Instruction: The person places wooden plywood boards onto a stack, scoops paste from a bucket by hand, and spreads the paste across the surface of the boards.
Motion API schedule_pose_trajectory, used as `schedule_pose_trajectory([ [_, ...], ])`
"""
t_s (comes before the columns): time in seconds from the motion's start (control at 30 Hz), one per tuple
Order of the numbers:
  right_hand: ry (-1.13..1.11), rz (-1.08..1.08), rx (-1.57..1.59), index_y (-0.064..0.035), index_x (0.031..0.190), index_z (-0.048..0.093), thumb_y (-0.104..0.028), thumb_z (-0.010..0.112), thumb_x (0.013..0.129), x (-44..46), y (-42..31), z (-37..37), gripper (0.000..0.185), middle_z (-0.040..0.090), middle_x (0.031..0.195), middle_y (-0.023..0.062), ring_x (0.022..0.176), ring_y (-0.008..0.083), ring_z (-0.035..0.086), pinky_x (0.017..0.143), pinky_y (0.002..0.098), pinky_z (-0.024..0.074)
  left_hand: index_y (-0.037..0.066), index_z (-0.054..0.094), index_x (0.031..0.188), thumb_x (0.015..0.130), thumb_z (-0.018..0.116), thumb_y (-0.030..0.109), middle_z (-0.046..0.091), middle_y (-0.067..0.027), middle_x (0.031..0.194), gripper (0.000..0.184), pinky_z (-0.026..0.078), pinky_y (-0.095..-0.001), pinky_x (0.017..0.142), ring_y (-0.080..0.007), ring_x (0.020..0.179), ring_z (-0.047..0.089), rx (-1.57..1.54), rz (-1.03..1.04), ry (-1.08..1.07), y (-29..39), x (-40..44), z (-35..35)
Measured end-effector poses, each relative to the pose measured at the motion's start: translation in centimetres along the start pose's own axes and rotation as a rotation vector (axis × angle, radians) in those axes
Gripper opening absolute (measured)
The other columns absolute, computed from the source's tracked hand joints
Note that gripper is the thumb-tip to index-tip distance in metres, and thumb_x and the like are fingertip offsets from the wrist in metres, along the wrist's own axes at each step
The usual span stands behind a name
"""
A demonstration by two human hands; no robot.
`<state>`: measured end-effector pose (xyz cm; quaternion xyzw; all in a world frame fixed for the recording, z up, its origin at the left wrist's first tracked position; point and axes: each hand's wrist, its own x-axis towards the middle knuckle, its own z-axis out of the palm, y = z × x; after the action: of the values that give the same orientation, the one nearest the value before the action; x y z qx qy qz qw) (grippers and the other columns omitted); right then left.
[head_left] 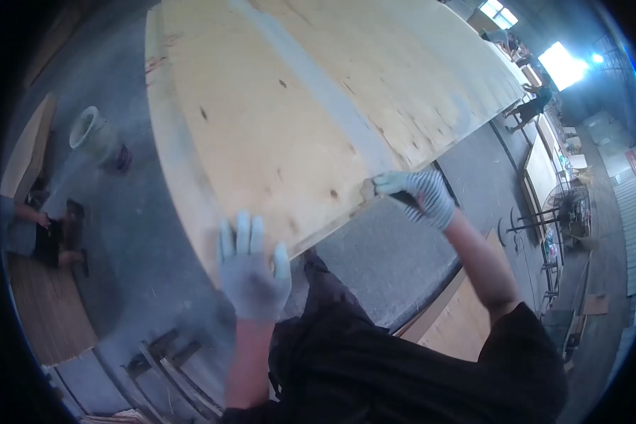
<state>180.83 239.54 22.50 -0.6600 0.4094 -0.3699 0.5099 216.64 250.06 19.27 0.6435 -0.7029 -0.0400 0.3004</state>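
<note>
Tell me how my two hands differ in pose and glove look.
The left hand is open, fingers spread over the wooden sheet, while the right hand is curled around a dark object. The left hand's glove looks plain across the back; the right hand's shows stripes. Both gloves have pale greenish fingers, and both hands are at the sheet's near edge.

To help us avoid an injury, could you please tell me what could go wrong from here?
The pale-gloved left hand lies by the corner of the large, pale wooden sheet; a rough edge might snag it. The striped-gloved right hand holds a dark-handled tool at the sheet's near edge, where it could slip and mark the wood.
</note>
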Motion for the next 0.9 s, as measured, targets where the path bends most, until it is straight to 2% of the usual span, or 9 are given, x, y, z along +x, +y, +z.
schedule_pose_trajectory([
  [0.07, -0.006, -0.305, -0.579, -0.0044, 0.117, 0.080, 0.011, 0.071, 0.091, -2.0, -2.6, 3.3, 0.031, 0.083, 0.116, 0.0114, 0.109, 0.0241, 0.080, 0.100, 0.0327, 0.0603, 0.000, 0.062, 0.145, 0.094, 0.072, 0.025, 0.059, -0.0251, 0.153, 0.057, 0.040, -0.0620, 0.121, -0.0541, 0.142, 0.051, 0.019, 0.084, 0.044, -0.7, -0.7, 0.8],
  [0.2, 0.047, 0.054, -0.271, -0.0018, 0.117, 0.078, 0.000, 0.078, 0.090, -0.3, -6.7, 5.7, 0.027, 0.083, 0.112, 0.0102, 0.102, 0.0205, 0.079, 0.096, 0.0335, 0.0626, -0.001, 0.062, 0.145, 0.094, 0.071, 0.028, 0.059, -0.0254, 0.153, 0.060, 0.040, -0.0613, 0.120, -0.0540, 0.141, 0.052, 0.013, 0.196, 0.021, -2.1, -0.8, -0.5],
  [0.3, 0.174, 0.040, 0.100, 0.0020, 0.119, 0.078, -0.003, 0.079, 0.094, 2.5, -11.3, 5.5, 0.026, 0.083, 0.108, 0.0136, 0.100, 0.0222, 0.079, 0.091, 0.0338, 0.0625, -0.002, 0.062, 0.144, 0.093, 0.071, 0.029, 0.060, -0.0253, 0.151, 0.060, 0.041, -0.0604, 0.119, -0.0542, 0.139, 0.053, -0.052, 0.257, 0.021, -4.1, -0.1, -1.3],
  [0.4, 0.285, 0.118, -0.333, 0.0088, 0.119, 0.075, -0.006, 0.084, 0.089, 8.3, -2.9, 5.4, 0.035, 0.081, 0.103, 0.0168, 0.094, 0.0190, 0.077, 0.086, 0.0352, 0.0633, -0.002, 0.062, 0.142, 0.093, 0.071, 0.029, 0.060, -0.0256, 0.150, 0.058, 0.042, -0.0595, 0.118, -0.0531, 0.137, 0.054, -0.098, 0.250, -0.014, -4.2, -1.1, -2.0],
  [0.53, 0.015, 0.251, -0.299, 0.0037, 0.114, 0.079, -0.006, 0.081, 0.094, 9.0, -7.5, 10.8, 0.022, 0.082, 0.106, 0.0121, 0.093, 0.0193, 0.077, 0.085, 0.0343, 0.0621, -0.004, 0.064, 0.137, 0.091, 0.071, 0.028, 0.062, -0.0271, 0.145, 0.057, 0.044, -0.0588, 0.116, -0.0502, 0.135, 0.057, -0.229, 0.271, -0.058, -6.1, -0.7, -3.8],
  [0.6, -0.097, 0.091, -0.546, 0.0007, 0.112, 0.081, -0.008, 0.080, 0.097, 5.5, -8.4, 12.2, 0.017, 0.083, 0.107, 0.0101, 0.089, 0.0173, 0.077, 0.084, 0.0352, 0.0626, -0.005, 0.064, 0.136, 0.089, 0.070, 0.026, 0.063, -0.0278, 0.143, 0.056, 0.044, -0.0583, 0.116, -0.0495, 0.134, 0.057, -0.320, 0.241, -0.234, -6.9, -1.4, -6.5],
  [0.67, -0.203, -0.274, -0.540, -0.0003, 0.112, 0.081, -0.009, 0.080, 0.098, 4.2, -7.1, 13.1, 0.017, 0.084, 0.104, 0.0089, 0.087, 0.0156, 0.078, 0.081, 0.0353, 0.0631, -0.005, 0.064, 0.134, 0.087, 0.069, 0.024, 0.063, -0.0281, 0.141, 0.055, 0.045, -0.0576, 0.115, -0.0492, 0.133, 0.058, -0.376, 0.264, -0.262, -10.1, -0.9, -7.5],
  [0.87, 0.127, 0.117, -0.064, 0.0051, 0.118, 0.079, -0.009, 0.078, 0.098, 14.5, -12.8, 19.7, 0.024, 0.079, 0.094, 0.0104, 0.095, 0.0207, 0.077, 0.094, 0.0372, 0.0621, -0.003, 0.066, 0.132, 0.091, 0.069, 0.023, 0.065, -0.0260, 0.139, 0.049, 0.045, -0.0580, 0.115, -0.0473, 0.132, 0.060, -0.425, 0.315, -0.221, -25.4, -1.8, -8.6],
  [0.9, 0.236, 0.105, 0.072, 0.0044, 0.116, 0.079, -0.016, 0.080, 0.097, 18.0, -12.9, 21.2, 0.028, 0.080, 0.097, 0.0108, 0.092, 0.0214, 0.076, 0.084, 0.0363, 0.0617, -0.003, 0.066, 0.132, 0.092, 0.069, 0.023, 0.066, -0.0257, 0.139, 0.048, 0.046, -0.0580, 0.115, -0.0470, 0.132, 0.060, -0.418, 0.314, -0.187, -28.5, -1.5, -8.3],
])
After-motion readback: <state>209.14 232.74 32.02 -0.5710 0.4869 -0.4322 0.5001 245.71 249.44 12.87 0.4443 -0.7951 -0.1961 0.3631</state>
